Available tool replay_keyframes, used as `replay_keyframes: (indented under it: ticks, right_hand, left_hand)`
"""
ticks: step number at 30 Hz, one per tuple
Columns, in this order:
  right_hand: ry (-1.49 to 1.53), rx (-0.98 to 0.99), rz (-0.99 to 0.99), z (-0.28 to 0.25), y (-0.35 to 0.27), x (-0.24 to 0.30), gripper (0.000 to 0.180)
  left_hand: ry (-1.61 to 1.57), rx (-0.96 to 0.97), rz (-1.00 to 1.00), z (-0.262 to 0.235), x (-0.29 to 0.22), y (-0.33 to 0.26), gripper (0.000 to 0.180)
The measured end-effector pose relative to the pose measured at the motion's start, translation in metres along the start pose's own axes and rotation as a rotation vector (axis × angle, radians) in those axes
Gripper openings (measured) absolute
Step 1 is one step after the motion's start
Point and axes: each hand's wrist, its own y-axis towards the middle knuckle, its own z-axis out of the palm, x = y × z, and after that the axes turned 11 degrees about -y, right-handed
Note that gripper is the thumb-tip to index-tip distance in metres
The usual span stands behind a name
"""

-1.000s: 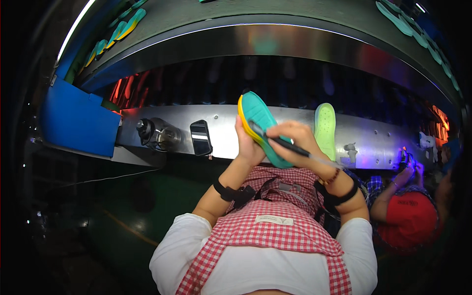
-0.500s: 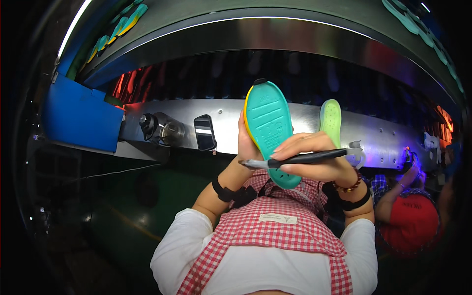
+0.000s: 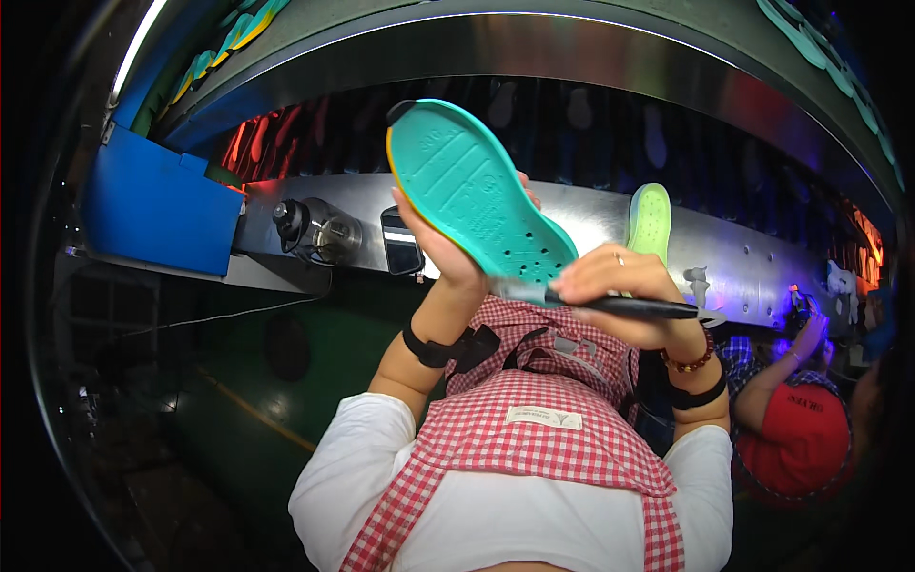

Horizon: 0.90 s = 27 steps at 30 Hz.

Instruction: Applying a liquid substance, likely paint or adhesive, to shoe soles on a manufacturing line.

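Note:
My left hand (image 3: 446,250) holds up a teal insole (image 3: 474,192) with a yellow edge, its ribbed underside facing me and its toe end raised to the upper left. My right hand (image 3: 610,281) grips a dark pen-like tool (image 3: 620,306) lying sideways, its tip at the insole's lower heel end. Both wrists wear black straps, and a bead bracelet sits on the right one. A light green insole (image 3: 650,218) stands upright on the metal machine panel (image 3: 753,262) just behind my right hand.
A blue box (image 3: 157,205) is mounted at the left next to a round knob (image 3: 315,232) and a black switch (image 3: 401,245). Several teal insoles (image 3: 801,38) run along the curved hood above. Another person in a red shirt (image 3: 796,434) works at lower right.
I have lifted the teal insole higher and tilted its toe up to the left. My right hand with the pen has dropped from across the sole to its heel end.

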Motion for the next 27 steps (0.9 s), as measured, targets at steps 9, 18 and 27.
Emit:
replay_keyframes:
  ticks: [9,18,27]
  right_hand:
    - [-0.022,0.042,0.068,-0.003,-0.010,0.002,0.025]
    - [0.750,-0.327,0.517,0.017,-0.007,-0.003,0.020]
    - [0.080,0.045,0.210,-0.006,0.003,0.010,0.020]
  left_hand:
    - [0.029,0.015,0.008,0.001,-0.016,0.006,0.084]
    - [-0.090,-0.043,-0.170,0.012,0.010,-0.022,0.071]
    - [0.135,0.100,-0.600,-0.007,-0.015,-0.007,0.042]
